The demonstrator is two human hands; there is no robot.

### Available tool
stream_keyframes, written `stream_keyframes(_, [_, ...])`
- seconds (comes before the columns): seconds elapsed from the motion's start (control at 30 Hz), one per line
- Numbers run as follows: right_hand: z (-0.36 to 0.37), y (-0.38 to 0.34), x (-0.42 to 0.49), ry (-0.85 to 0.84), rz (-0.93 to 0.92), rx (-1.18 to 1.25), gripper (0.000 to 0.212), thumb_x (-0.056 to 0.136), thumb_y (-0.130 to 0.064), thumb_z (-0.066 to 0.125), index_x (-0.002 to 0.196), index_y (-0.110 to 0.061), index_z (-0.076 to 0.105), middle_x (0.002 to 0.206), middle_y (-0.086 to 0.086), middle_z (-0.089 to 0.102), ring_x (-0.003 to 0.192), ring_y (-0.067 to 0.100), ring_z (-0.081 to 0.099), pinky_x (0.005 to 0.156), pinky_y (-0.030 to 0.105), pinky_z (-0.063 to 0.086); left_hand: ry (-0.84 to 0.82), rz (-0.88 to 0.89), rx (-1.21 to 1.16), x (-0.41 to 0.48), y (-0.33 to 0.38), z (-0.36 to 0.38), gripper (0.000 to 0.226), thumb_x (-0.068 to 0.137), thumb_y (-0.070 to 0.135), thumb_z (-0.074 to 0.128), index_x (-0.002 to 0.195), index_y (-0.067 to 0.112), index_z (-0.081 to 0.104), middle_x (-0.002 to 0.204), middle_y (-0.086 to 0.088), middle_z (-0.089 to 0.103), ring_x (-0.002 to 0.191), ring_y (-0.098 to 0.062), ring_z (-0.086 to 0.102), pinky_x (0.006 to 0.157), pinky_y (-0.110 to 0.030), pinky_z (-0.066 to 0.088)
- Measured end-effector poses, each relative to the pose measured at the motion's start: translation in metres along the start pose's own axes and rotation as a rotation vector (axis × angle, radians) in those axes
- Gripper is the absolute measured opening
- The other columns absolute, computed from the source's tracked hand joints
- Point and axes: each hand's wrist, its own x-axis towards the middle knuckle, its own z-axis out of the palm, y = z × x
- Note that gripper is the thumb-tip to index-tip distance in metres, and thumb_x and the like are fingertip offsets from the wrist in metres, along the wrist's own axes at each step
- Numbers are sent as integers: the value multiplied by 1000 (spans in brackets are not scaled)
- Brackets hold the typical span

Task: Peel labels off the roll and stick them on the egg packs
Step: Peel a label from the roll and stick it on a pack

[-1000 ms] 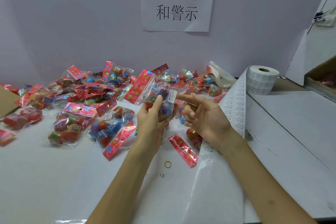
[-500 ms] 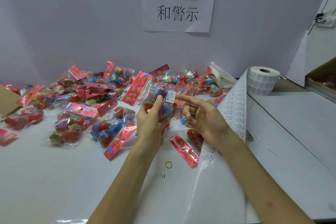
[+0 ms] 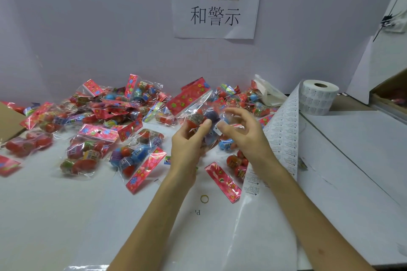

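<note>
While the left hand clasps the crinkly clear-plastic egg pack and the slack right hand grips nothing, creases could lift its small white label.

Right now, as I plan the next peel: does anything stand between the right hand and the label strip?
Nothing visible. The right hand is at the egg pack the left hand holds; the label strip rises beside it.
</note>
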Motion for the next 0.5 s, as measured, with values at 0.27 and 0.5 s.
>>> stream_keyframes(0.27, [-1, 3, 2, 15, 8, 13, 18, 92, -32, 74, 109, -34, 70, 106, -3, 71, 101, 25, 71, 81, 42, 62, -52, -28, 22, 1, -2, 0, 41, 80, 10, 83, 118, 17, 67, 106, -4, 78, 104, -25, 74, 91, -34, 58])
stream_keyframes(0.5, [0, 5, 2, -1, -4, 31, 13, 95, -28, 71, 105, -21, 70, 85, -5, 75, 78, 23, 76, 70, 42, 63, 3, 94, 84, 1, -4, -1, 46, 83, 19, 83, 125, 20, 63, 102, -6, 78, 94, -30, 75, 75, -37, 58])
